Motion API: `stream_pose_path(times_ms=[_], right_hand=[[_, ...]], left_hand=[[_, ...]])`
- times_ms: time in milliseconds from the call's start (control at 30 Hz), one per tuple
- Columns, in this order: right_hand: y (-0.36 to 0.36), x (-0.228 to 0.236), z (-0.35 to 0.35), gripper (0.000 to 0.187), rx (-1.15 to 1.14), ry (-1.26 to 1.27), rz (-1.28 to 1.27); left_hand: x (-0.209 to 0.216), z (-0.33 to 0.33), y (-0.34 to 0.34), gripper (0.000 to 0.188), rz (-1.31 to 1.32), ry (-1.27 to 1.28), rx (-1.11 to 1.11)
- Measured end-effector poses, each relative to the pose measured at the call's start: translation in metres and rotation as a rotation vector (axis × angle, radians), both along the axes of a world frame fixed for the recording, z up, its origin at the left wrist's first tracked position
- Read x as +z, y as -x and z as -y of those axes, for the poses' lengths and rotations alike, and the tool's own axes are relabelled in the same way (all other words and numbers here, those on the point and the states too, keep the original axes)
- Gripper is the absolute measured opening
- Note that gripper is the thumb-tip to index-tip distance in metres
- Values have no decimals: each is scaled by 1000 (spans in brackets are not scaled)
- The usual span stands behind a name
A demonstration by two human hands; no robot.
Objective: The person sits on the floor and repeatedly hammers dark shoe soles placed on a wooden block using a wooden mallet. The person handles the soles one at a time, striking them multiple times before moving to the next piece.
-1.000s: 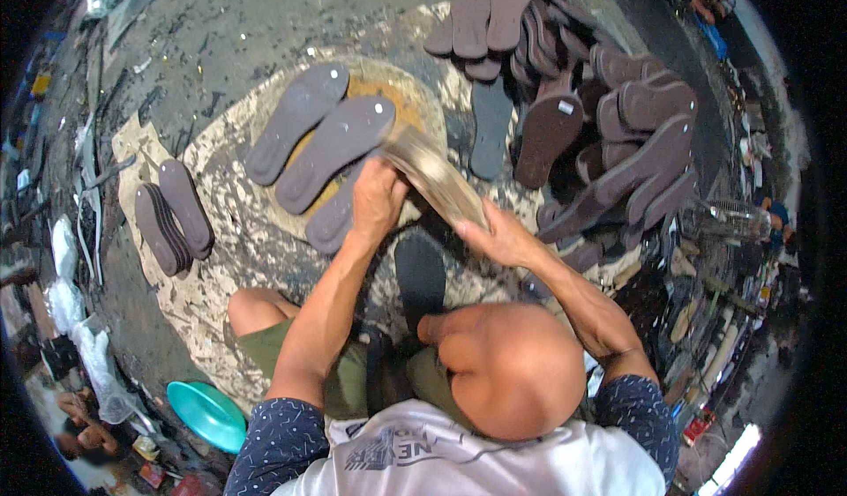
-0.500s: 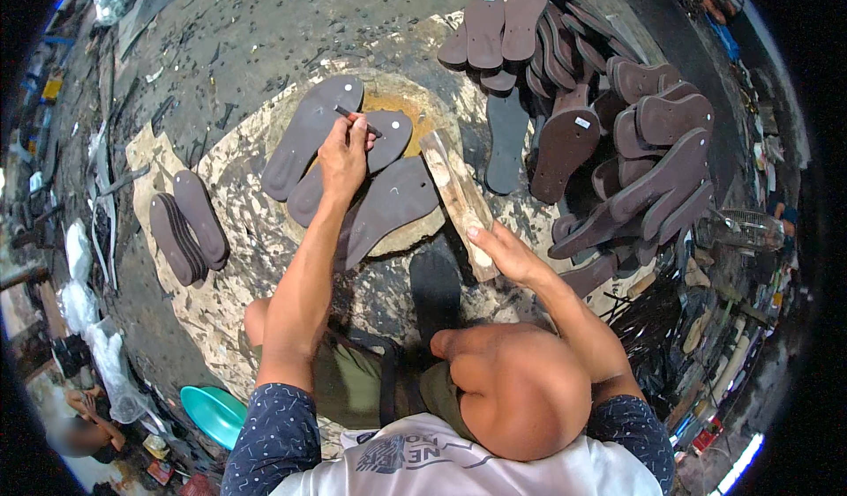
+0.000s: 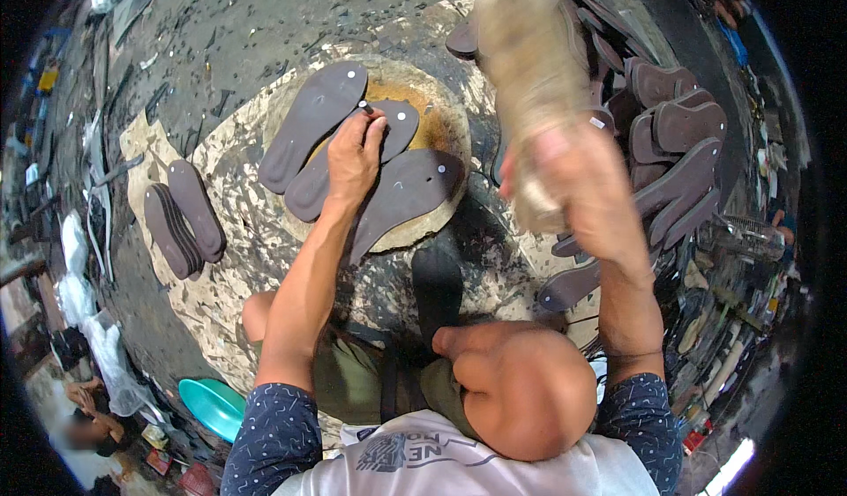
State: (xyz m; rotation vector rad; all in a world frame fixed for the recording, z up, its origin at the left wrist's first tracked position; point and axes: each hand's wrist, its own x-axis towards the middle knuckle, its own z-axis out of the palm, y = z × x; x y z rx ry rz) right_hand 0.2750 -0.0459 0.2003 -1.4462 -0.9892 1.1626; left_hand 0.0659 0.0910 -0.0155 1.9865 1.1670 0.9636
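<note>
Three dark brown sandal soles, a left one [image 3: 309, 121], a middle one [image 3: 399, 130] and a right one [image 3: 415, 187], lie on a round wooden block [image 3: 454, 99] before me. Each shows a pale round dot near its far end. My left hand [image 3: 356, 156] is above the middle sole, pinching a short punch-like tool [image 3: 365, 106]; its dark end shows above the fingers and its lower end is hidden. Raised at the right, my right hand [image 3: 595, 192] grips a thick length of wood [image 3: 534, 73], blurred by motion.
A large heap of brown soles [image 3: 675, 126] fills the right side. Stacked soles [image 3: 172, 231] lie at the left, beside the marked ground sheet. A teal basin [image 3: 212, 408] is near my left elbow. Another person [image 3: 93, 421] is at the far lower left; a fan [image 3: 745, 236] stands right.
My right hand has lifted the wood off the block's right side and swung it up. The left hand's tool has turned from lying tilted to more upright, and the right sole is uncovered.
</note>
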Motion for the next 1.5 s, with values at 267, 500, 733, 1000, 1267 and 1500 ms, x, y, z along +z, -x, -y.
stream_pose_path(times_ms=[267, 500, 733, 1000, 1267, 1500], right_hand=[[-12, -125, -8, 53, 419, 488, 303], [-13, -164, -3, 53, 225, 520, -278], [-15, -178, 0, 52, 248, 532, -253], [-4, -167, -7, 50, 248, 509, -349], [-7, -151, -14, 47, 261, 556, -287], [17, 4, -100, 47, 124, -104, -69]], left_hand=[[-11, 8, -19, 16, -84, -181, -81], [3, 3, -21, 20, 227, 264, 187], [21, -41, -5, 25, 712, 450, 449], [-6, -90, 9, 29, 329, 352, 288], [-5, -84, 6, 26, 150, 150, 263], [-5, -79, 27, 17, -12, -66, 291]])
